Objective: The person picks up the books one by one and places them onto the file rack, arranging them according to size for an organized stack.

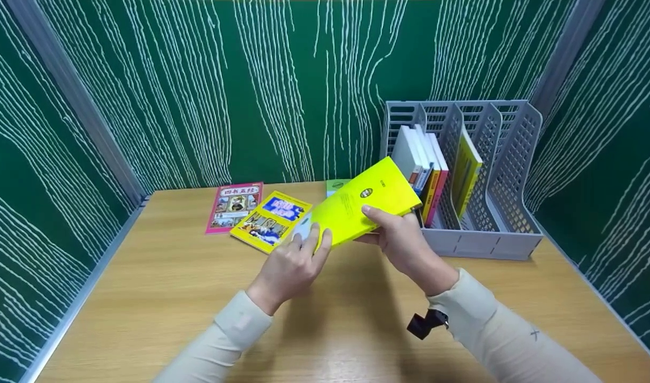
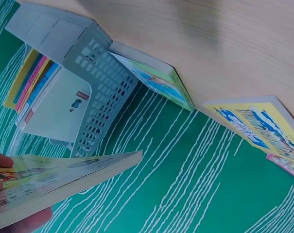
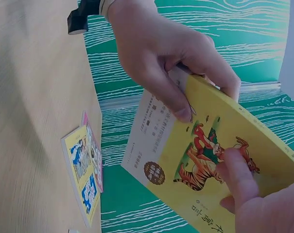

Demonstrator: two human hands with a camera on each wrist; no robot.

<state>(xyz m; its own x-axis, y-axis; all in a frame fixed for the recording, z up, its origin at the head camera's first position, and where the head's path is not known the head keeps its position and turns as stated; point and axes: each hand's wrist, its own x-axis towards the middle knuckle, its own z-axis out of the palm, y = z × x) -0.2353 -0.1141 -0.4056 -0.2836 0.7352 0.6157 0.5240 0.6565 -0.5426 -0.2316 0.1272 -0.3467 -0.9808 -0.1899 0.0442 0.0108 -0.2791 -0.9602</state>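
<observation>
Both hands hold a yellow book (image 1: 365, 197), tilted above the table. My left hand (image 1: 293, 266) grips its lower left end, fingers on the face seen in the head view and thumb on the other side. The right hand (image 1: 405, 244) holds the near right edge, thumb on top and fingers underneath. In the right wrist view the other cover of the book (image 3: 210, 160) shows a tiger and a fox, with the left hand (image 3: 161, 58) at one end and the right fingers touching the picture.
A grey file rack (image 1: 484, 244) stands at the back right, with white and pink-spined books (image 1: 410, 154) and a thin yellow book (image 1: 467, 173) upright in it. On the table lie a pink book (image 1: 234, 207), another yellow book (image 1: 269, 223) and a partly hidden green book (image 1: 335, 186).
</observation>
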